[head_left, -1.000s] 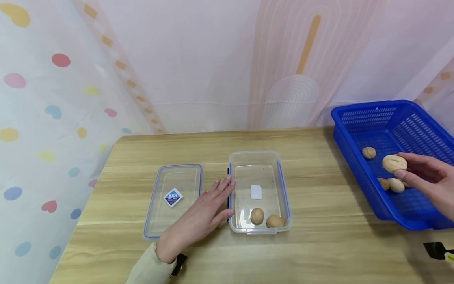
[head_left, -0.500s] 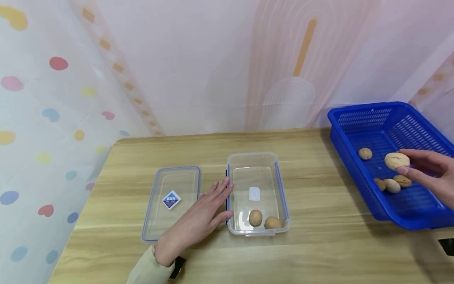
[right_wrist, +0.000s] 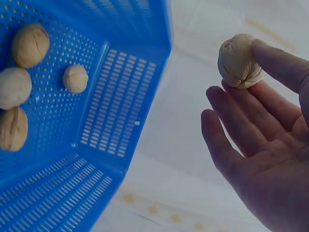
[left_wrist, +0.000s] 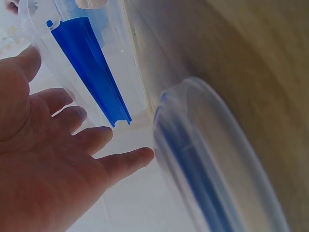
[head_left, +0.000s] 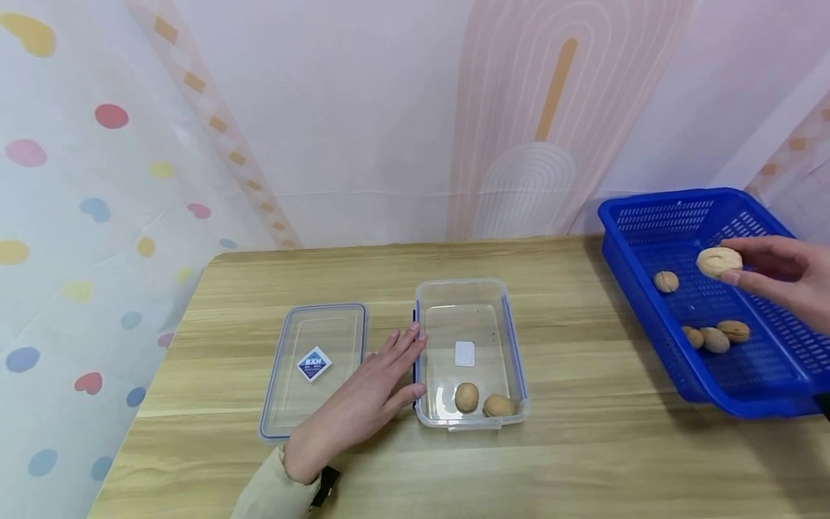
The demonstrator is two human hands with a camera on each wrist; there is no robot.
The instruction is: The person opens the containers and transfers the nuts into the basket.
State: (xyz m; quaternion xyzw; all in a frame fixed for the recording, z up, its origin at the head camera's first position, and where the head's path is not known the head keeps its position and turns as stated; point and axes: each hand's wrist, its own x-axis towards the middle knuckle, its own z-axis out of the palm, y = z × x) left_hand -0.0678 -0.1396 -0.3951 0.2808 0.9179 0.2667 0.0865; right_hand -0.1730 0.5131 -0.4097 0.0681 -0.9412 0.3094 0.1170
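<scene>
Above the blue basket (head_left: 638,335) my right hand (head_left: 787,277) pinches a walnut (head_left: 718,262) between thumb and fingers. In the right wrist view the same walnut (right_wrist: 239,61) shows between the thumb and fingertips, higher than the basket's rim. Several walnuts lie inside the basket, among them a small one (right_wrist: 76,79) off by itself. My left hand (head_left: 363,396) is spread with fingertips at the left wall of a clear plastic food box (head_left: 454,317). Two walnuts, one of them a round walnut (head_left: 467,397), sit at that box's near end. A blue side clip (left_wrist: 91,70) hangs beside the left fingers.
A clear lid (head_left: 285,389) with blue edging and a label lies left of the box, partly under the left forearm in the head view. The wooden table (head_left: 570,468) ends at a patterned cloth backdrop (head_left: 363,144).
My right hand has lifted the walnut upward and a little toward the back of the basket. The left hand stays at the box; the head view has shifted slightly.
</scene>
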